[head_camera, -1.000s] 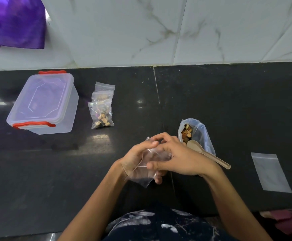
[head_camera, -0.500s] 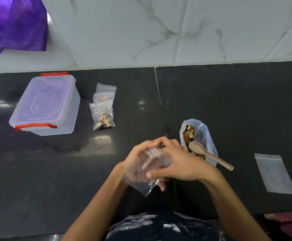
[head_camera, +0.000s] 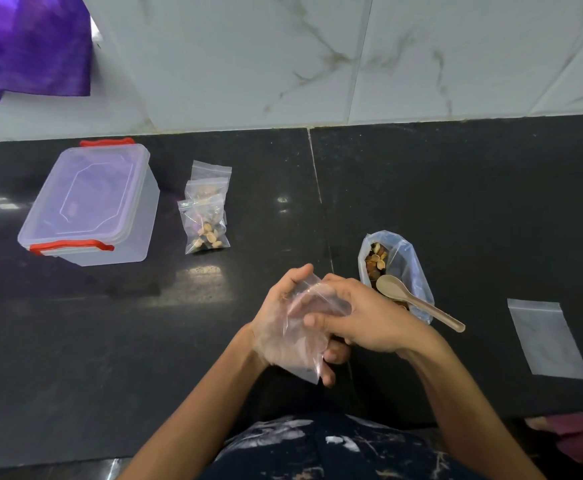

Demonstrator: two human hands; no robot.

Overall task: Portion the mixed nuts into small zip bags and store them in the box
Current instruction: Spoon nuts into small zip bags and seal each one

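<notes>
- The black stone counter (head_camera: 456, 188) fills most of the view, with a thin pale seam running front to back near its middle, and it meets a white marble-patterned wall (head_camera: 283, 57) at the back.
- A purple cloth (head_camera: 30, 43) hangs against the wall at the far left.
- The clear plastic box (head_camera: 89, 202) sits on the left of the counter, its lid on and red clasps at its near and far ends.
- The person's left hand (head_camera: 279, 327) is cupped under an empty small zip bag (head_camera: 304, 341), fingers curled up around the bag's far edge.
- The right hand (head_camera: 363, 323) lies across the same bag from the right, thumb and fingers curled onto the plastic near its mouth; both hands hold it above the counter's near edge.
- The open bag of mixed nuts (head_camera: 397, 268) stands just right of the hands, its mouth rolled wide and nuts showing inside.
- A spare flat zip bag (head_camera: 546, 337) lies on the counter well to the right.
- Filled zip bags (head_camera: 207, 216) lie overlapping in a small pile just right of the box, the nearest one showing nuts at its bottom.
- A wooden spoon (head_camera: 415, 301) rests with its bowl in the nut bag and its handle sticking out toward the right.
</notes>
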